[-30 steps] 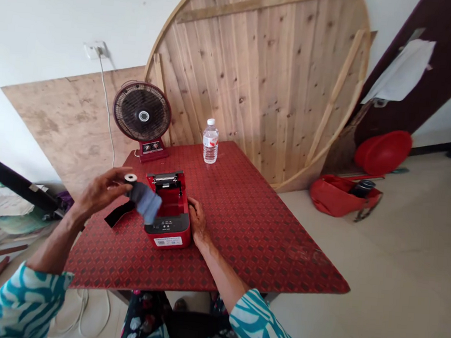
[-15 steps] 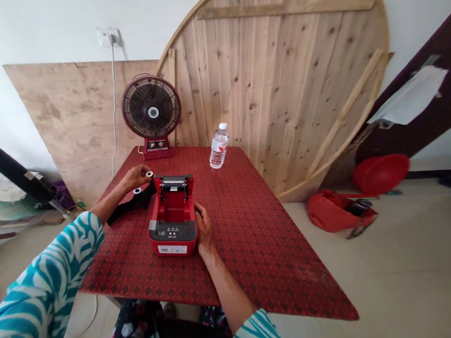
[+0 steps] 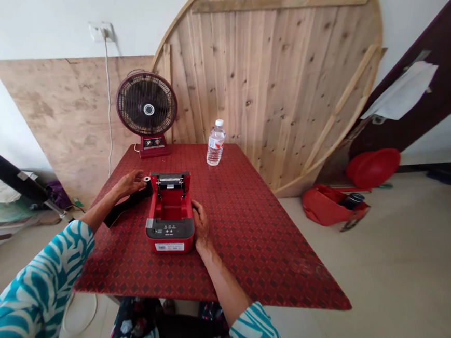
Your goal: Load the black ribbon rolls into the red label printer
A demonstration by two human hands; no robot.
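Observation:
A red and dark grey label printer (image 3: 172, 230) stands on the table with its lid raised, showing the red hollow inside and a roller in the lid. My right hand (image 3: 201, 224) is pressed along its right side, fingers curved against the casing. Left of the printer, my left hand (image 3: 130, 182) has its fingertips at a small black roll with a white ring-shaped end (image 3: 147, 179). The fingers seem to hold it by the edge. A wide black strip (image 3: 123, 208) runs from there toward the table's left edge, partly under my hand.
A dark red fan (image 3: 148, 105) and a clear water bottle (image 3: 216, 143) stand at the back of the red patterned table (image 3: 251, 233). Behind them leans a large round wooden board (image 3: 267, 78). A red bag (image 3: 320, 207) lies on the floor to the right.
My left hand has come down a little with the roll, and the second white ring seen earlier no longer shows. My right hand and the printer stay together. The whole view has shifted slightly.

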